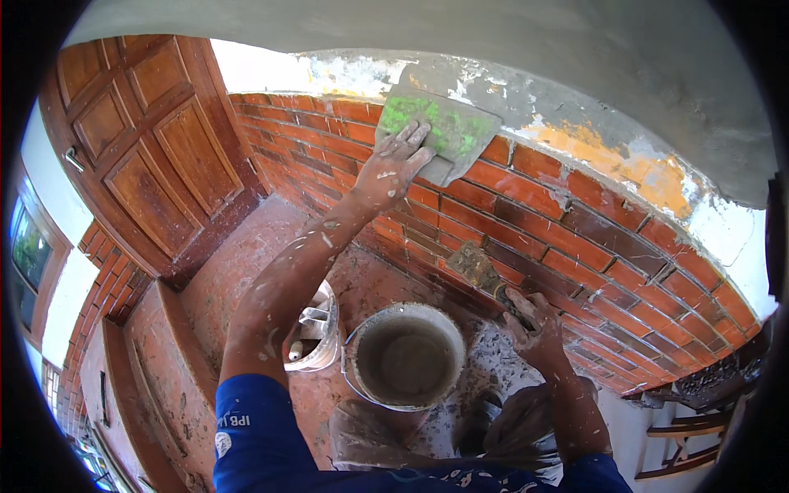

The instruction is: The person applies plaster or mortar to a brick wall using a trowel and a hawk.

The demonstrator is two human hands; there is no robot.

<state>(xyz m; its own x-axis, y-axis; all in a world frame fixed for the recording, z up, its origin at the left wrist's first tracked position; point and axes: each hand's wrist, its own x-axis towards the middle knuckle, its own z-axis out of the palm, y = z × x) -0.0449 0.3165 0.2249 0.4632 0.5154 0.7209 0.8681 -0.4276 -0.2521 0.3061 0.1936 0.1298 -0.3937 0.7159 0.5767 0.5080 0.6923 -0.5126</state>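
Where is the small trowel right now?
In the head view, the small trowel is right of centre, in the right hand, in front of the brick wall, up and right of the larger bucket.

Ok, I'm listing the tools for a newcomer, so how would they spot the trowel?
Start at the brick wall and find the right hand in front of its lower part. The trowel points up and left from that hand. Unlike the wide, green-smeared board at the left hand, its blade is small and grey-brown.
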